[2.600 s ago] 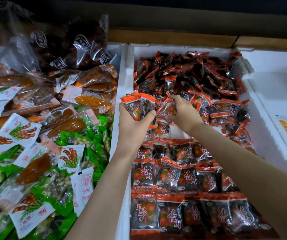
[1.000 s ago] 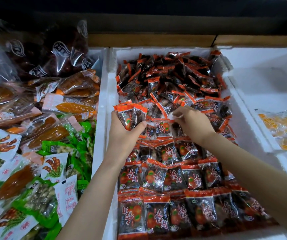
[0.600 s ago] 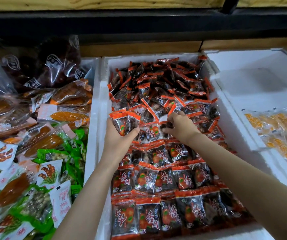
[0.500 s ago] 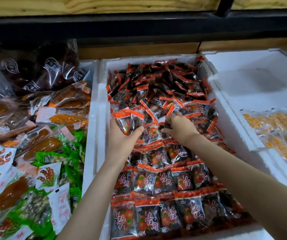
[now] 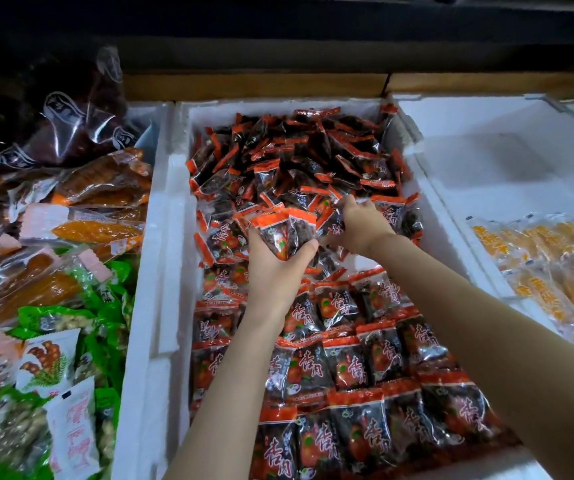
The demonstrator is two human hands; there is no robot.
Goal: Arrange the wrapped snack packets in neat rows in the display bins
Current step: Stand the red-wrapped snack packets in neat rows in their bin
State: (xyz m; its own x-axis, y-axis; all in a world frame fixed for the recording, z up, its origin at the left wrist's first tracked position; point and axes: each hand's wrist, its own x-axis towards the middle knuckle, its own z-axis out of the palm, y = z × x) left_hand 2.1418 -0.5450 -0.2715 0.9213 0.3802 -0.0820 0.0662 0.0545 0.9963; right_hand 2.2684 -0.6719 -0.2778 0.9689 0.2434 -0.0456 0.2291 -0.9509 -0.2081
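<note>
The stack of snack packets [image 5: 287, 233] is gripped upright in the left hand [image 5: 275, 271] over the middle of the foam bin [image 5: 160, 237], likely squared for the next row. The right hand [image 5: 360, 226] curls into the loose heap [image 5: 296, 150] beyond the finished rows [image 5: 347, 368]; whether it grasps anything cannot be told.

Right hand [image 5: 358, 226] fingertips buried in loose packets [image 5: 296, 150] (grip unclear).

2 slim, smooth, bare forearms [image 5: 230, 393] tapering to narrow wrists [image 5: 265, 315]; left hand [image 5: 275, 268] and right hand [image 5: 360, 226] likewise bare.
</note>
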